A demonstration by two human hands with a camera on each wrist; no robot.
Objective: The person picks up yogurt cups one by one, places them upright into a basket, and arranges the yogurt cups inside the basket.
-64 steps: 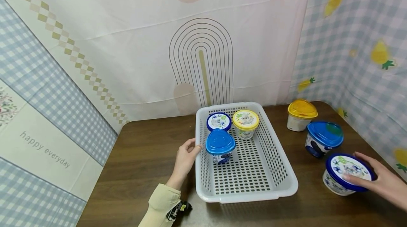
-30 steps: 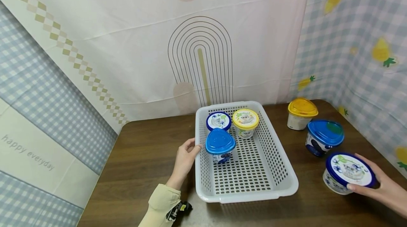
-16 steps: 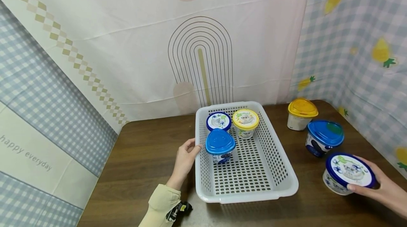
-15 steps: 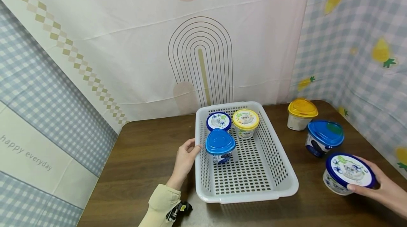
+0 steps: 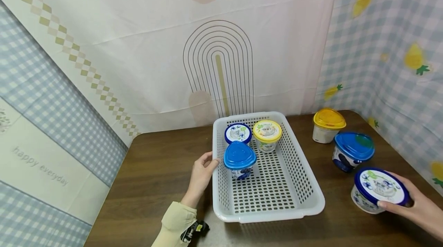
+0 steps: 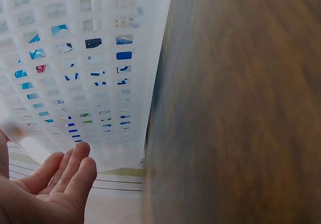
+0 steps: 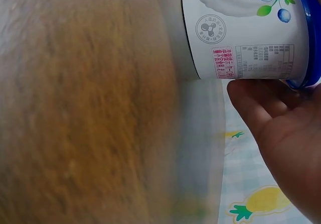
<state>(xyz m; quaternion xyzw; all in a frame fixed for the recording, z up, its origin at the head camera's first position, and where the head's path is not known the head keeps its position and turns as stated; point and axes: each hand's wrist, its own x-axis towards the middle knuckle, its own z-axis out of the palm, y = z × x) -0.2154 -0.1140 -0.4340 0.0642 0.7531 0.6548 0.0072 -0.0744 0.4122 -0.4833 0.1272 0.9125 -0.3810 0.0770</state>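
My right hand (image 5: 417, 204) grips a round yogurt tub (image 5: 380, 187) with a dark blue lid, thumb at the near side of the lid and fingers round the far side. Its blueberry print and white wall (image 7: 251, 38) show in the right wrist view. At the left rim of a white plastic basket (image 5: 268, 216), my left hand (image 5: 202, 172) holds on with the thumb at the edge; the other fingers (image 6: 80, 176) lie against the outside wall. Inside the basket stand a dark-blue-lidded tub (image 5: 238, 133), a yellow-lidded tub (image 5: 267, 131) and a bright-blue-lidded tub (image 5: 240, 156).
Right of the basket, a yellow-lidded tub (image 5: 328, 120) and a blue-lidded tub (image 5: 353, 147) stand on the brown wooden table (image 5: 159, 154). Cloth curtains (image 5: 277, 47) hang behind and along both sides. A black wrist device (image 5: 194, 231) sits on the left sleeve.
The right thumb has shifted from on top of the lid to its near edge, and the hand has closed round the tub. The left hand and basket stay put; the view shifted slightly.
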